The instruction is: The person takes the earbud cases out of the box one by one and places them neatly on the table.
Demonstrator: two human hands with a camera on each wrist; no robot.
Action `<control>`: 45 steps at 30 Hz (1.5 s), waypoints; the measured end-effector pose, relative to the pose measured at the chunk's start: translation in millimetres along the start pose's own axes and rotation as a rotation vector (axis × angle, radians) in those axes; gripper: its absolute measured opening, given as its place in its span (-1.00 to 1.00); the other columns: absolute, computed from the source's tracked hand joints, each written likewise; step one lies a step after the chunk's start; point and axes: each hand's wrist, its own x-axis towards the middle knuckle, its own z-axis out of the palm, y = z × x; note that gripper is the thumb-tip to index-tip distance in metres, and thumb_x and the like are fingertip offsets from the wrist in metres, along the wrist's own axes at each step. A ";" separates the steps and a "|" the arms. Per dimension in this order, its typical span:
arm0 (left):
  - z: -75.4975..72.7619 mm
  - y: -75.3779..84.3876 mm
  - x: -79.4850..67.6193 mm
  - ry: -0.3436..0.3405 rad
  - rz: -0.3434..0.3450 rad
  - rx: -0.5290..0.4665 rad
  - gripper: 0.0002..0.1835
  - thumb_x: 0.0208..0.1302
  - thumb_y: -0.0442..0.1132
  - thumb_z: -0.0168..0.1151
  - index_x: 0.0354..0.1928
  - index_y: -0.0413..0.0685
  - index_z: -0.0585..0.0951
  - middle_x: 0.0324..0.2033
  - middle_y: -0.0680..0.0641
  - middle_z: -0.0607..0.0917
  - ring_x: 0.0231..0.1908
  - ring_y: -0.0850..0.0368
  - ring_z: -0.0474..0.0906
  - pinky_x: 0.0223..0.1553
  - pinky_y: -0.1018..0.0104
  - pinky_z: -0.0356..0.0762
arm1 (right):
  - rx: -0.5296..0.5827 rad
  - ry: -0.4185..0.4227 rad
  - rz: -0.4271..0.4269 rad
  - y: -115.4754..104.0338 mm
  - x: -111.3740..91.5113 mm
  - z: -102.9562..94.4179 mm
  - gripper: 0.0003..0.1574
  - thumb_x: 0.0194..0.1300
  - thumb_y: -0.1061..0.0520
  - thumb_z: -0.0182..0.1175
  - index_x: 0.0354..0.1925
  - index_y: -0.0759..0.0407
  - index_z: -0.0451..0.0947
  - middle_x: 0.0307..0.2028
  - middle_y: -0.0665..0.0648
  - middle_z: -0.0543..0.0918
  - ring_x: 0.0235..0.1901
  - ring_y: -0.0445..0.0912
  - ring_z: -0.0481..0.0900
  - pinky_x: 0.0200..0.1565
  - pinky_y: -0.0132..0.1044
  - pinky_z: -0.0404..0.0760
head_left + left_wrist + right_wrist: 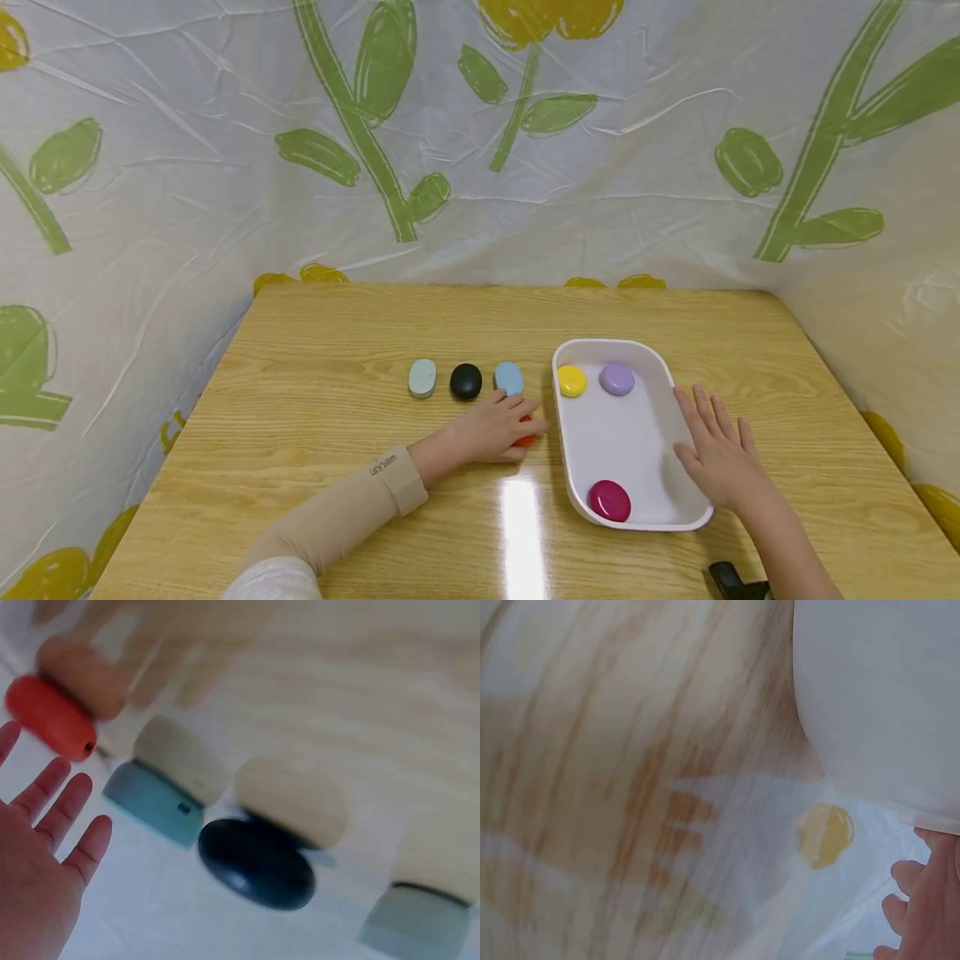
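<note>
My left hand [491, 429] reaches over a red-orange pebble-shaped piece [524, 435], its fingers spread above it and partly hiding it. In the left wrist view the red-orange piece [51, 718] has a small dark slot at one end, just beyond the extended fingertips [56, 774]. To its left a blue rounded piece [508, 377], a black one [466, 382] and a pale green one [422, 378] stand in a row. My right hand [720, 454], fingers straight, rests against the right side of a white tray [670, 527].
Inside the tray lie a yellow round piece [572, 381], a purple one [617, 379] and a glossy crimson one [609, 501]. A black object [735, 582] sits at the front right, beside the right forearm. The wooden table [337, 350] meets a flower-printed sheet [487, 225] behind.
</note>
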 end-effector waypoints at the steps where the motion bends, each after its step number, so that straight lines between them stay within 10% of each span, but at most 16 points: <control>1: -3.6 -1.0 1.1 0.009 0.000 -0.015 -0.51 0.26 0.14 -0.08 0.24 0.35 0.30 0.15 0.06 0.35 0.04 0.16 0.29 0.00 0.27 0.26 | 0.000 0.000 0.000 -0.1 0.0 0.0 -0.11 0.37 0.08 -0.13 0.42 -0.02 -0.45 0.39 0.30 -0.38 0.34 0.21 -0.52 0.16 0.25 -0.56; 15: -46.4 5.9 32.7 0.201 0.220 -0.020 -0.52 0.25 0.03 -0.15 0.23 0.33 0.34 0.15 0.07 0.37 0.03 0.17 0.28 0.07 0.23 0.19 | -0.012 0.013 -0.007 -0.2 0.2 0.0 -0.10 0.36 0.09 -0.12 0.42 -0.03 -0.44 0.39 0.30 -0.35 0.34 0.22 -0.49 0.17 0.27 -0.52; 25: -61.6 38.2 61.2 -0.005 0.398 0.077 -0.49 0.30 0.01 -0.20 0.30 0.50 0.16 0.24 0.18 0.21 0.15 0.26 0.17 0.19 0.29 0.08 | -0.014 0.018 -0.008 -0.1 -1.5 0.6 -0.09 0.35 0.09 -0.10 0.42 -0.03 -0.44 0.40 0.29 -0.36 0.34 0.20 -0.52 0.17 0.27 -0.52; 45: -79.7 66.2 80.2 -0.183 0.483 0.156 -0.40 0.17 0.08 0.10 0.24 0.64 0.14 0.16 0.23 0.23 0.13 0.29 0.16 0.01 0.39 0.19 | -0.024 0.013 0.002 0.3 -0.3 2.1 -0.09 0.35 0.08 -0.09 0.42 -0.02 -0.42 0.39 0.31 -0.33 0.35 0.23 -0.47 0.17 0.29 -0.48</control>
